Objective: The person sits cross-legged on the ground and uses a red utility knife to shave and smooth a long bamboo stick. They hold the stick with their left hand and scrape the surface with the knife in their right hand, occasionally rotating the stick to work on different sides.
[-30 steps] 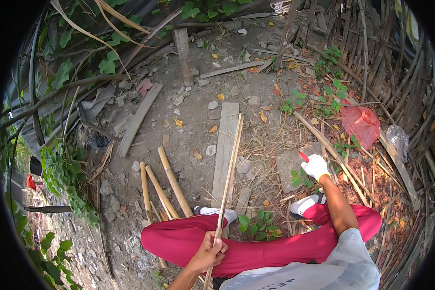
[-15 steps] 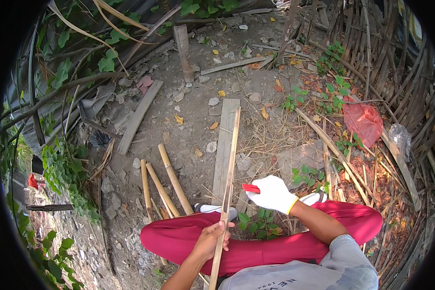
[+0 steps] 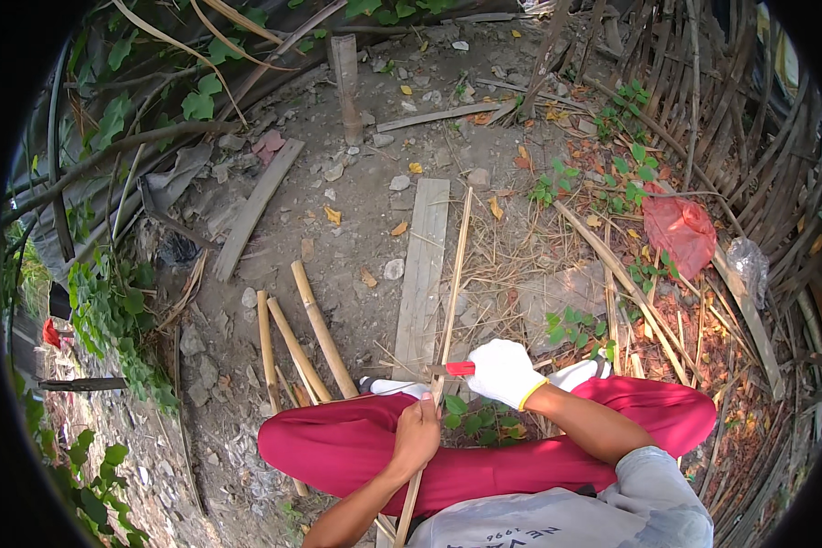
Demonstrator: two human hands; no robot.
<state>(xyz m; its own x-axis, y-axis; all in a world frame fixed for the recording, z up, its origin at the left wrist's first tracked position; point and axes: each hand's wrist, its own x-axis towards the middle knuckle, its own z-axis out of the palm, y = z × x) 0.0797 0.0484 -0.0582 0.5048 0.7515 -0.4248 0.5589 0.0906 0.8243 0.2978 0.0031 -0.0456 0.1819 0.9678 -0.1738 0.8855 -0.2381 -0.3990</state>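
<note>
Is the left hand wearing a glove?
No: the left hand is bare as it grips the bamboo strip; only the right hand wears a white glove.

I'm in a rough outdoor yard: bare dirt ground [image 3: 356, 265], vines left of the plank [image 3: 423, 274], bamboo poles [image 3: 749, 137] stacked right.

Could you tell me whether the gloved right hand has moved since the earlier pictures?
Yes. The gloved right hand has swung left, from beside the red bag to the bamboo strip near the plank.
</note>
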